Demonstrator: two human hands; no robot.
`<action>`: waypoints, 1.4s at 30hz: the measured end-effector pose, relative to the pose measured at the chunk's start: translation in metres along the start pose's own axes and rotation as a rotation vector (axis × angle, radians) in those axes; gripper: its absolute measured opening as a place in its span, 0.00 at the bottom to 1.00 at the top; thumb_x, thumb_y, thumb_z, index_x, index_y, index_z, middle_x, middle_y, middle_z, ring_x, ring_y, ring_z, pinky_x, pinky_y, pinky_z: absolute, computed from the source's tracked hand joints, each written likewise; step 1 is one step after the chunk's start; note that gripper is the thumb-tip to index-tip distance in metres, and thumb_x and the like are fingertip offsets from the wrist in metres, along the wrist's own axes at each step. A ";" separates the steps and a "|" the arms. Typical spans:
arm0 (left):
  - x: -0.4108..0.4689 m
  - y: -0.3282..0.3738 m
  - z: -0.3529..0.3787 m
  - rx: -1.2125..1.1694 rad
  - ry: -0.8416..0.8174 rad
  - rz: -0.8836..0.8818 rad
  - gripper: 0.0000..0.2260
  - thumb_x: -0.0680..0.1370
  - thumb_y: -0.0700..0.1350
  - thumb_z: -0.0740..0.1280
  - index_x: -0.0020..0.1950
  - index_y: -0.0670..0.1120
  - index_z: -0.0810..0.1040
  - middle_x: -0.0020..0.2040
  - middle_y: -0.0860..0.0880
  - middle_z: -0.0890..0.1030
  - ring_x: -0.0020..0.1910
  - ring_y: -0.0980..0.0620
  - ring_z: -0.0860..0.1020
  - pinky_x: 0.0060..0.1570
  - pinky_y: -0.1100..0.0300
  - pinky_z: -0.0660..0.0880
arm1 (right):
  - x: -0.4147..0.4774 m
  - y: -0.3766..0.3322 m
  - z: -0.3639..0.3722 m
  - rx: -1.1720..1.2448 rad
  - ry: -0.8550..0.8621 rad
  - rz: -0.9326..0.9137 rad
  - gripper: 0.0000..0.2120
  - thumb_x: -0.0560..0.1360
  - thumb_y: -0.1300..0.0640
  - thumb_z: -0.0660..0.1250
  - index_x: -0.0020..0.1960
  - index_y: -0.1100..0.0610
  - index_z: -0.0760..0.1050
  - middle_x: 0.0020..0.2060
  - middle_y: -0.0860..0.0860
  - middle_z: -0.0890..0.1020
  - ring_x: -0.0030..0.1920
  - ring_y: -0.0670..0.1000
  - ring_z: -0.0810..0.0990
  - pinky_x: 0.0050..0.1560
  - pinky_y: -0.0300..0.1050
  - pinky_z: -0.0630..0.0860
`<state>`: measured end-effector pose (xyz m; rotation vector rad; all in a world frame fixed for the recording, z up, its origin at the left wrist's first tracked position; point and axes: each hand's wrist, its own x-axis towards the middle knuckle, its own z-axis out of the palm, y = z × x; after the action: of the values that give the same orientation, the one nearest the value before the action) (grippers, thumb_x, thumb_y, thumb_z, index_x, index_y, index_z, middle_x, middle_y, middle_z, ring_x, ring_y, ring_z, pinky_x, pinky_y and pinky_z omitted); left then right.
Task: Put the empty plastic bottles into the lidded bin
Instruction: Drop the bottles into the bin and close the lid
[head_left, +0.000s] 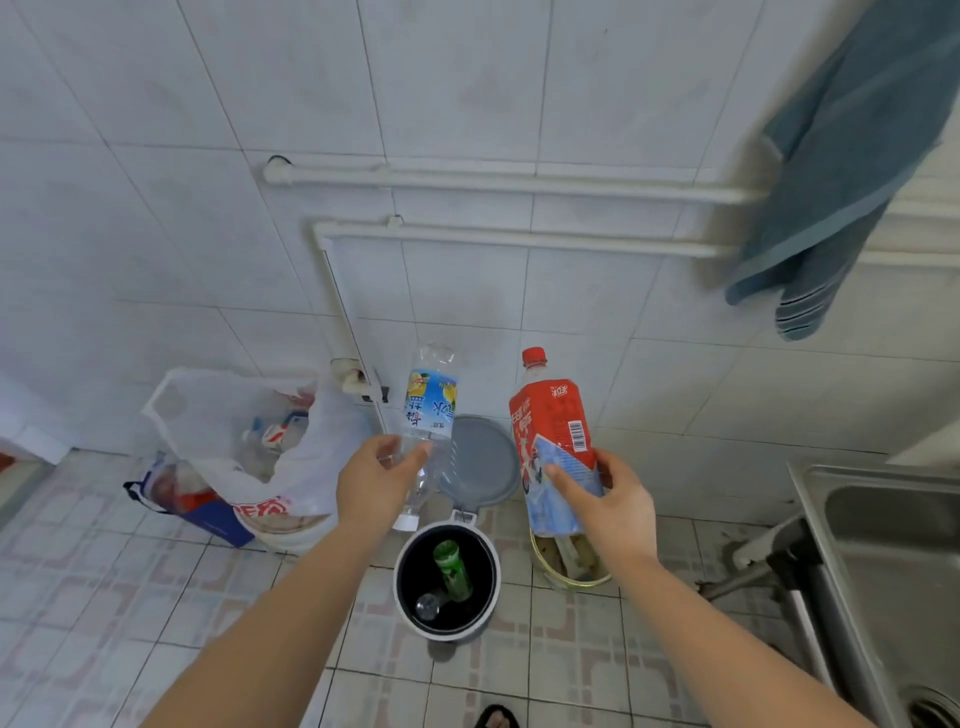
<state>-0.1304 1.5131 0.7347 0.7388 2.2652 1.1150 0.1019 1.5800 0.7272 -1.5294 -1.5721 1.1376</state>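
My left hand (371, 480) grips a clear plastic bottle (428, 410) with a blue and yellow label, held upside down, its white cap pointing at the floor just above the bin's rim. My right hand (608, 499) holds a larger red-labelled bottle (553, 441) upright, red cap on top. Between and below my hands stands a small round white bin (402, 597) with a black inside, its grey lid (483, 457) tipped open against the wall. Inside lie a green bottle (452, 569) and a clear one (428, 605).
A white plastic bag (234, 431) of rubbish over a printed carrier bag sits on the floor to the left. A yellow-rimmed container (569, 566) stands right of the bin. A steel sink (883, 545) is at the right edge, a blue towel (841, 171) hangs above, and white pipes (493, 179) run along the tiled wall.
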 end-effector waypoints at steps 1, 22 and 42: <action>0.008 -0.004 0.002 0.013 0.002 -0.016 0.23 0.71 0.55 0.71 0.61 0.44 0.75 0.59 0.46 0.80 0.56 0.47 0.78 0.54 0.55 0.72 | 0.006 0.003 0.008 -0.009 -0.012 0.009 0.17 0.66 0.41 0.74 0.50 0.45 0.74 0.41 0.38 0.79 0.41 0.39 0.80 0.40 0.38 0.77; 0.100 -0.225 0.069 0.340 -0.235 -0.411 0.22 0.70 0.61 0.69 0.55 0.47 0.77 0.54 0.50 0.81 0.47 0.52 0.76 0.47 0.59 0.69 | 0.016 0.169 0.185 -0.168 -0.202 0.496 0.19 0.66 0.41 0.74 0.51 0.46 0.72 0.44 0.44 0.82 0.41 0.41 0.80 0.33 0.33 0.72; 0.165 -0.396 0.187 0.736 -0.517 -0.510 0.25 0.69 0.67 0.62 0.30 0.44 0.75 0.27 0.48 0.79 0.27 0.52 0.75 0.26 0.62 0.64 | 0.018 0.356 0.301 -0.382 -0.316 0.835 0.21 0.69 0.34 0.64 0.43 0.52 0.76 0.38 0.49 0.81 0.38 0.49 0.80 0.35 0.43 0.73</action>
<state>-0.2264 1.5197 0.2772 0.5571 2.1768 -0.1628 -0.0238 1.5348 0.2797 -2.4957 -1.4154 1.6421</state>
